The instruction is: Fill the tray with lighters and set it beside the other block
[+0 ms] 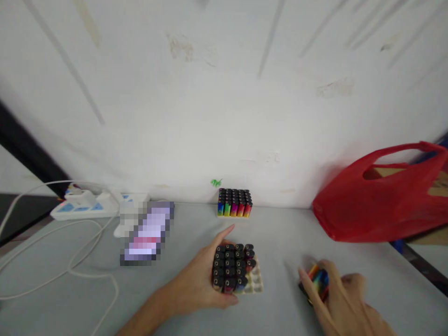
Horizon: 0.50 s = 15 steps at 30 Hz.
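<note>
In the middle foreground stands a pale moulded tray [259, 283] with rows of black-topped lighters [229, 263]. My left hand [199, 277] is wrapped round the tray's left side, with the thumb along the near edge and the fingers at the far edge. Bare sockets show at the tray's right and near right corner. To the right, my right hand [345, 298] is closed round colourful lighters [319, 281], held low near the table top. Motion blurs them, so how many it grips is unclear.
A second block of rainbow-coloured lighters [234, 205] stands against the wall. At the right lies a red plastic bag [378, 200] beside cardboard. On the left are a phone [149, 233], a white power strip [84, 207] and loose white cables [93, 275].
</note>
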Each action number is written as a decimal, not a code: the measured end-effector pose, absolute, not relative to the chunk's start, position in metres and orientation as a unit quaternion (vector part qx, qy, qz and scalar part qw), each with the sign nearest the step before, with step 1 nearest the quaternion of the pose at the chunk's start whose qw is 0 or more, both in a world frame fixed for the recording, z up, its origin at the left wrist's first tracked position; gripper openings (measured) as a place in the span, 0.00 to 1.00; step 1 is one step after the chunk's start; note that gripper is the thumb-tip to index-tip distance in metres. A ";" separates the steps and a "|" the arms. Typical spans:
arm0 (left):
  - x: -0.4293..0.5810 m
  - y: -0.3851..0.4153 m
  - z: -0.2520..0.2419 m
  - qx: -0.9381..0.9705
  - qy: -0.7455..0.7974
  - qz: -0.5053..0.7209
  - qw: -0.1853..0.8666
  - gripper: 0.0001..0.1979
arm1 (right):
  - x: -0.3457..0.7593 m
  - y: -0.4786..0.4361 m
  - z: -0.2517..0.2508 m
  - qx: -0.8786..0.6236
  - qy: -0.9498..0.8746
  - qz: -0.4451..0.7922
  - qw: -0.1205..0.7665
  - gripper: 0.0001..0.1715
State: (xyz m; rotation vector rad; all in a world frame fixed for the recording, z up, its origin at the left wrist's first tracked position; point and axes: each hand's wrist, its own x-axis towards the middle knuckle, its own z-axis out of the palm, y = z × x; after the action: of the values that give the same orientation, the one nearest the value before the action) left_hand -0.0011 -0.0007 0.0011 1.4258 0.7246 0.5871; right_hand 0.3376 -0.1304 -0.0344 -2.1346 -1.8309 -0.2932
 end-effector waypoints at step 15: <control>-0.004 0.005 -0.008 0.683 0.315 0.257 0.607 0.73 | 0.266 -0.055 -0.011 -0.654 -0.743 -0.030 0.136 0.11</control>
State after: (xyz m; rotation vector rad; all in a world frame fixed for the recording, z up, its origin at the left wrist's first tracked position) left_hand -0.0036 0.0046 -0.0079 1.5790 0.7290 0.5941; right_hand 0.2664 -0.0548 -0.0113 -1.8944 -2.1526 -0.0866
